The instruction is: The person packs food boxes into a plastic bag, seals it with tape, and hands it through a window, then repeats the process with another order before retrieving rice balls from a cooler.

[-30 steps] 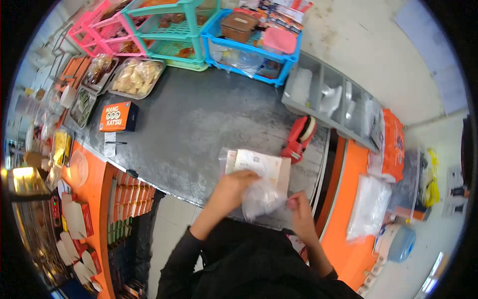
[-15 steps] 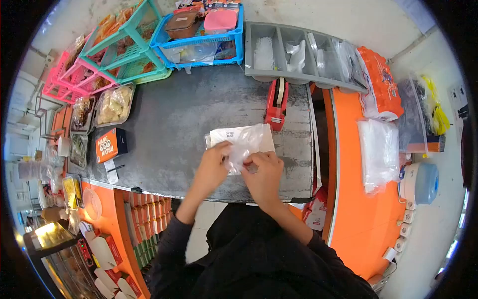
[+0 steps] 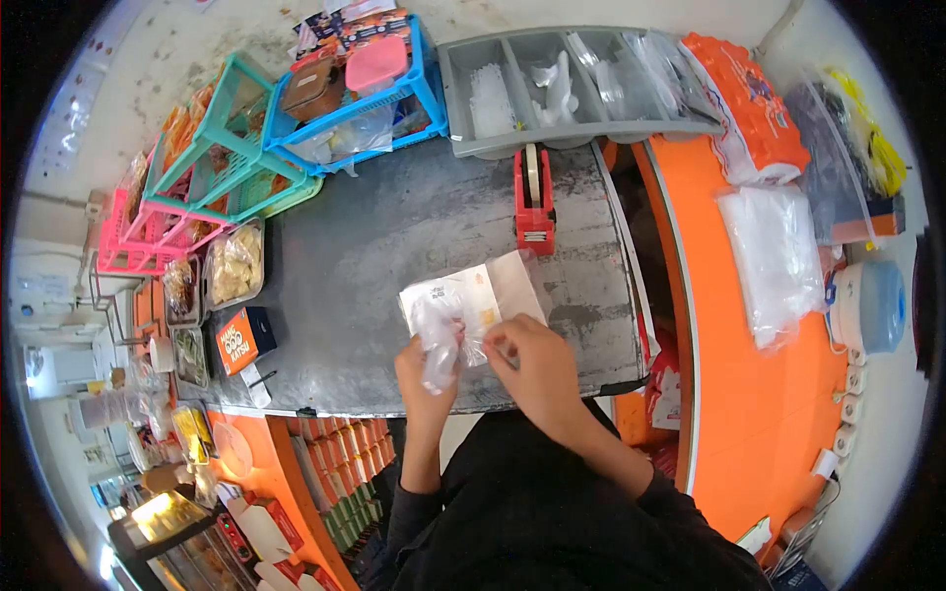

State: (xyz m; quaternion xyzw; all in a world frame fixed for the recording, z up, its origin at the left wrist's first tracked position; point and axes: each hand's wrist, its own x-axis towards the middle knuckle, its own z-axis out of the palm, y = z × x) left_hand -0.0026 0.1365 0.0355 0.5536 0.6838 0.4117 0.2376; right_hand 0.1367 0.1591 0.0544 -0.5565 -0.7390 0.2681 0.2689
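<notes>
A thin clear plastic bag (image 3: pixel 437 340), crumpled and bunched up, is gripped in my left hand (image 3: pixel 426 376) near the front edge of the dark table. My right hand (image 3: pixel 540 372) is just to its right, thumb and fingers pinched together at the plastic's right edge. Beneath and behind the hands lies a flat stack of white and beige paper (image 3: pixel 507 286) with small print, its lower part covered by the bag. Some clear film shows at the paper's right edge.
A red tape dispenser (image 3: pixel 535 202) stands behind the paper. Further back is a grey divided tray (image 3: pixel 581 133) of plastic cutlery. Baskets, food trays (image 3: pixel 236 264) and an orange-black box (image 3: pixel 244 340) line the left. An orange counter (image 3: pixel 724 414) holds a plastic pack (image 3: pixel 774 261).
The bunched plastic has shifted left and down with my left hand. My right hand has moved slightly right and down, uncovering more of the paper. The view has turned a little.
</notes>
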